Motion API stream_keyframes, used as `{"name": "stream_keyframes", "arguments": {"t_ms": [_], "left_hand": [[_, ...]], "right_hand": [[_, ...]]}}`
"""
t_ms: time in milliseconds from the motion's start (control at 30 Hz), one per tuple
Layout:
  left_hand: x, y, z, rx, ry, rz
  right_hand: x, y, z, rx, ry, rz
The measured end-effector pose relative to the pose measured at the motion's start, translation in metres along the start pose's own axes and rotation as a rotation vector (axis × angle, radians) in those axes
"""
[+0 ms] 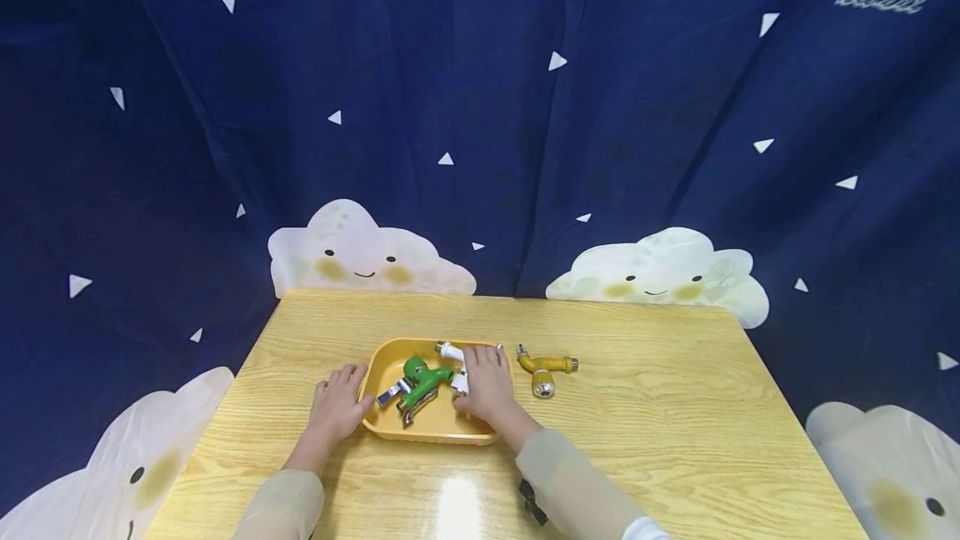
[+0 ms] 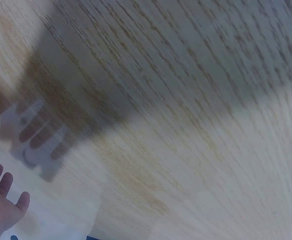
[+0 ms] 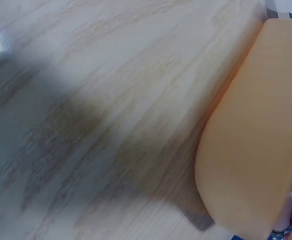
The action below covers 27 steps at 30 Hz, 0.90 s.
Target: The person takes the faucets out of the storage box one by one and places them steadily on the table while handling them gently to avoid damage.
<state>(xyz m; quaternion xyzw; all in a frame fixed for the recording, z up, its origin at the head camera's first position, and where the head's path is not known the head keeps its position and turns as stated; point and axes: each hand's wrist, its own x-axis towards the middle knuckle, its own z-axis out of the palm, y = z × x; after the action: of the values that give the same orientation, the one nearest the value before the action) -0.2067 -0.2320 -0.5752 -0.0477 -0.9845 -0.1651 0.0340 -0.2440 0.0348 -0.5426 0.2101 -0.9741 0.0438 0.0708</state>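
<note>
A yellow plastic tray [image 1: 420,437] stands on the wooden table. Inside it, toward the left, lies a green faucet [image 1: 426,379] with a metal lever. A white faucet [image 1: 452,351] is at the tray's right side, partly covered by my right hand [image 1: 487,383], whose fingers curl down around it. My left hand [image 1: 337,401] is at the tray's left end, thumb by the rim and fingers loosely spread outside. In the left wrist view that hand [image 2: 3,206] shows only in the lower corner. The right wrist view shows mostly the tray's outer wall [image 3: 250,130].
A mustard-yellow faucet [image 1: 542,367] lies on the table just right of the tray. Bare wooden tabletop [image 1: 675,423] extends to the right. A dark blue curtain [image 1: 480,107] with clouds and triangles hangs behind the table and at both sides.
</note>
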Motion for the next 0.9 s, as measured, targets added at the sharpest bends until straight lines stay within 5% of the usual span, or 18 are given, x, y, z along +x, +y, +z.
{"name": "stream_keyframes", "arguments": {"t_ms": [567, 900], "left_hand": [[-0.001, 0.001, -0.001, 0.001, -0.003, -0.003], [-0.001, 0.002, -0.002, -0.008, -0.008, -0.005]], "right_hand": [[0.0, 0.038, -0.019, 0.12, 0.262, 0.04], [-0.003, 0.071, -0.023, 0.167, 0.295, 0.157]]}}
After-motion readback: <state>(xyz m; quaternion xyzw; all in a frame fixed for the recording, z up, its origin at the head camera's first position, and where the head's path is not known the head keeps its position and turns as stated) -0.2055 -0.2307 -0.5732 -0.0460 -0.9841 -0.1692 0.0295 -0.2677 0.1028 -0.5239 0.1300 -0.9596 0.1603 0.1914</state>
